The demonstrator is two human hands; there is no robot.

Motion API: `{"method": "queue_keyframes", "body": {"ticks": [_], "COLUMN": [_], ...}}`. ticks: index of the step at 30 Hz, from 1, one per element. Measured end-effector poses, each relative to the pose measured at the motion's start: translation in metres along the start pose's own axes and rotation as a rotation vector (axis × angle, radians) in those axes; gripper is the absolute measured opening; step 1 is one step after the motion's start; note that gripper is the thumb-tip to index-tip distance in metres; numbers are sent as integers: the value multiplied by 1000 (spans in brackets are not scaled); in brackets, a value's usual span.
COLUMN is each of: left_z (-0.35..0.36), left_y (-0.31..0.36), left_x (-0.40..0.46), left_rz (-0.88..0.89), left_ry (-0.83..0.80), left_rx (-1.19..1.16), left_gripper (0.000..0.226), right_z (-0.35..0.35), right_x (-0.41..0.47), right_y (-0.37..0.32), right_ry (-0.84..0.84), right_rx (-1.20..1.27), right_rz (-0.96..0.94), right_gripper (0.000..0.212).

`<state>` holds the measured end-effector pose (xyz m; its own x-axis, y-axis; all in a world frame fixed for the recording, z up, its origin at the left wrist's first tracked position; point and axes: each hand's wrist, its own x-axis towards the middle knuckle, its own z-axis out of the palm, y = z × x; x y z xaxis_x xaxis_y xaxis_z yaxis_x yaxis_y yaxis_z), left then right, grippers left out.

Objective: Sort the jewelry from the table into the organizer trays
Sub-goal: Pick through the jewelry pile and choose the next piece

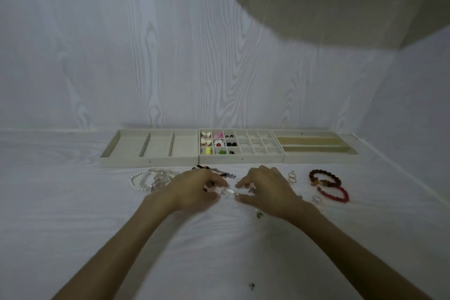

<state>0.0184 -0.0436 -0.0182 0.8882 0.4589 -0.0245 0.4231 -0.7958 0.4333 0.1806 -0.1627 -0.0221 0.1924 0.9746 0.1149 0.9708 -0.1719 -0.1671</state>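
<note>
Reaching both hands together | left hand (pixel 194 187) and right hand (pixel 265 190) curled, I think pinching small silvery jewelry (pixel 227 192), blurred.

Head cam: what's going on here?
A person is sorting jewelry on a white table. Both hands, left hand and right hand, are working at small silvery pieces between their fingertips; blur hides the exact grip. The middle grid tray already holds colored earrings in its left cells. The three-section tray looks empty. The pearl bracelets, red bead bracelets and rings are unsorted.
</note>
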Motion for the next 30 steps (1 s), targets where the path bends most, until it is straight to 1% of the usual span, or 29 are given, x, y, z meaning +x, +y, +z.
{"method": "queue_keyframes", "body": {"ticks": [4, 9, 13, 14, 15, 17, 18, 20, 22, 24, 26, 28, 30], "left_z": [14, 18, 21, 21, 21, 17, 14, 7, 0, -5, -8, -9, -12], "left_y": [10, 15, 19, 21, 21, 24, 26, 30, 36, 41, 43, 41, 40], "left_x": [1, 7, 10, 11, 11, 9, 8, 6, 5, 4, 5, 9, 12], "left_rz": [-22, -27, -12, -2, 3, 14, 23, 45, 63, 67, 71, 67, 56], "left_ry": [50, 128, 92, 89, 103, 185, 234, 307, 363, 410, 428, 445, 472], "left_rx": [29, -1, -46, -81, -140, -290, -343, -381, -360, -317, -325, -404, -550], "left_gripper": [37, 32, 30, 29, 29, 29, 28, 24, 13, 7, 7, 7, 8], "right_z": [10, 9, 7, 7, 5, -2, -6, -13, -18, -21, -24, -26, -31], "right_x": [-6, -13, -15, -14, -14, -14, -13, -12, -8, -8, -10, -10, -10], "right_y": [-4, -3, -1, -1, -3, -5, -6, -6, -7, -9, -11, -8, -4], "right_ry": [92, 82, 71, 80, 94, 113, 97, 17, -43, -101, -147, -157, -156], "right_rx": [85, 210, 131, 183, 319, 733, 919, 1138, 1329, 1436, 1489, 1539, 1565], "right_rz": [62, 103, 86, 102, 144, 300, 401, 552, 593, 586, 555, 504, 431], "right_gripper": [17, 15, 15, 14, 13, 14, 14, 15, 16, 18, 19, 20, 23]}}
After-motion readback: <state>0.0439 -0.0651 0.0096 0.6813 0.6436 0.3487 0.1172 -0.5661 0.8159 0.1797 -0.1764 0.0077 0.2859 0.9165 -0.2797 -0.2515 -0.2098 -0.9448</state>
